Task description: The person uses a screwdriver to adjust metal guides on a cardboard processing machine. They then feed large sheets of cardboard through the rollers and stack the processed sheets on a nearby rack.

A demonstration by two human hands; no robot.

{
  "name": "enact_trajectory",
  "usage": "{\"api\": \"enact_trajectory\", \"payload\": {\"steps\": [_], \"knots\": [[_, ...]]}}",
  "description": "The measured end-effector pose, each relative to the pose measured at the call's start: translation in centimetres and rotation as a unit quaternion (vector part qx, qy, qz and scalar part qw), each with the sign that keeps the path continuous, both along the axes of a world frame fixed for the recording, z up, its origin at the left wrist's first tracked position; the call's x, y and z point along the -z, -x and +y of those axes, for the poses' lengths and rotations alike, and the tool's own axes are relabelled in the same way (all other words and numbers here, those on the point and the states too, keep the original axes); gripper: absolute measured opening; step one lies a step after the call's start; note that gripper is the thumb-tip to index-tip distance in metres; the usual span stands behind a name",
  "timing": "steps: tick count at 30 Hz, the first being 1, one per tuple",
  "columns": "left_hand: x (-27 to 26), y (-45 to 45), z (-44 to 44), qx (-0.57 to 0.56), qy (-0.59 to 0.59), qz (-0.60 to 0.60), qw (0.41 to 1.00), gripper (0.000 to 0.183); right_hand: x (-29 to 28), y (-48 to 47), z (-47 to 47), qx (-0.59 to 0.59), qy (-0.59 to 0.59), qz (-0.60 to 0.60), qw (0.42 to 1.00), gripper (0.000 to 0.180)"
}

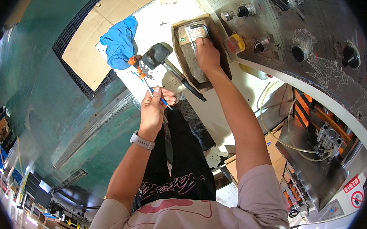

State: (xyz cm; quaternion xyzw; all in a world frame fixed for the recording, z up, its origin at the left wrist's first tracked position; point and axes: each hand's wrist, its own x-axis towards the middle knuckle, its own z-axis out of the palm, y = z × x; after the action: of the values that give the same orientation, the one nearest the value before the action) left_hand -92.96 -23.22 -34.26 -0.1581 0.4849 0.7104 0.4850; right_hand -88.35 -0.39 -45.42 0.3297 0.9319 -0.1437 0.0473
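Observation:
My left hand [155, 104] pinches the thin shaft of an orange-handled screwdriver [139, 68], its handle pointing away from me over the white tabletop. A slim blue pen-like rod [166, 103] runs through the same fingers. Inside a shallow brown box [222, 42], my right hand [207, 54] closes its fingers on an L-shaped metal hex key [200, 26]; the fingers cover part of it. Beneath that hand lies a grey-brown block [189, 56] with a small green mark. Between my hands a black rubber mallet [156, 55] rests with its handle against the box.
A crumpled blue cloth or glove [120, 43] lies at the white table's [158, 20] left corner. Right of the box rises a metal control panel [330, 25] with knobs and a yellow-ringed button [236, 44]. Flat cardboard [96, 41] covers a black floor grid.

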Motion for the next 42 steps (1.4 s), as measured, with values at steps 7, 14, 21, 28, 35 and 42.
{"api": "enact_trajectory", "payload": {"steps": [7, 14, 21, 28, 35, 42], "knots": [[0.5, -0.3, 0.2, -0.013, -0.006, -0.002, 1.0, 0.025, -3.1, 0.4, -0.4, 0.059, 0.089, 0.03, 0.994, 0.014], [1.6, 0.1, 1.6, -0.085, -0.094, -0.096, 0.987, 0.026, -14.4, -0.9, -9.4, 0.029, 0.321, 0.17, 0.931, 0.012], [1.9, 1.3, 1.4, -0.075, -0.129, -0.104, 0.983, 0.025, -5.8, -0.7, -2.6, 0.153, 0.141, 0.016, 0.978, 0.015], [2.3, 1.5, 1.4, -0.029, -0.102, -0.06, 0.993, 0.027, -2.2, -0.1, -1.6, 0.136, 0.124, -0.106, 0.977, 0.023], [3.0, 0.8, 1.9, -0.04, -0.107, -0.074, 0.991, 0.025, -1.8, -0.1, -2.1, 0.146, 0.093, -0.112, 0.978, 0.023], [1.3, 0.9, 3.1, -0.078, -0.053, -0.091, 0.991, 0.025, -11.4, -2.0, -7.7, 0.1, 0.26, 0.139, 0.95, 0.02]]}}
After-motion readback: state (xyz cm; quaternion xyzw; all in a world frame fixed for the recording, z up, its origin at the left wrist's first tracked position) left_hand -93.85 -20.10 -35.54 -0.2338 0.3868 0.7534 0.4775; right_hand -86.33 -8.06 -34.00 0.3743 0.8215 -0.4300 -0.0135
